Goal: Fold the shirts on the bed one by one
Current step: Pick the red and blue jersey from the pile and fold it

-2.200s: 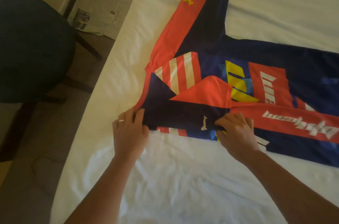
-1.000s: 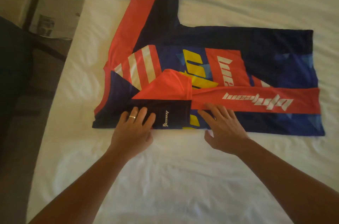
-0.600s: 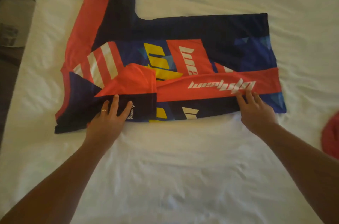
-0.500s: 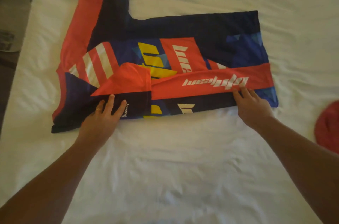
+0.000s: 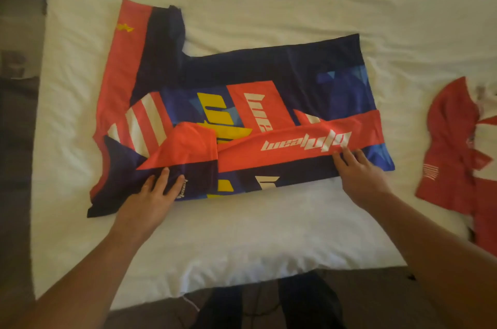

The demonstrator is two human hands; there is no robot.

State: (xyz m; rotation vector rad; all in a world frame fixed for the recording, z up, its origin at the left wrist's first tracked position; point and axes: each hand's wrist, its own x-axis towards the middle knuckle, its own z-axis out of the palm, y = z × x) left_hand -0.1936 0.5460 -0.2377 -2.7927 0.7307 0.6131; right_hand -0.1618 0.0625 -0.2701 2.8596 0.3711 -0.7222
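A navy, blue and orange-red jersey with white lettering lies flat on the white bed, collar to the left. Its near side and near sleeve are folded over onto the body. The far sleeve sticks out toward the back left. My left hand rests flat on the folded sleeve near the collar end, fingers straight. My right hand presses with straight fingers on the folded near edge close to the hem.
A red and white shirt lies crumpled on the bed at the right edge. The bed's near edge runs below my arms, with dark floor and my legs beneath it. More floor shows along the left side.
My right hand slid right along the folded edge from the middle to the hem end. My left hand stayed on the folded sleeve. The view shifted, bringing the red shirt into sight.
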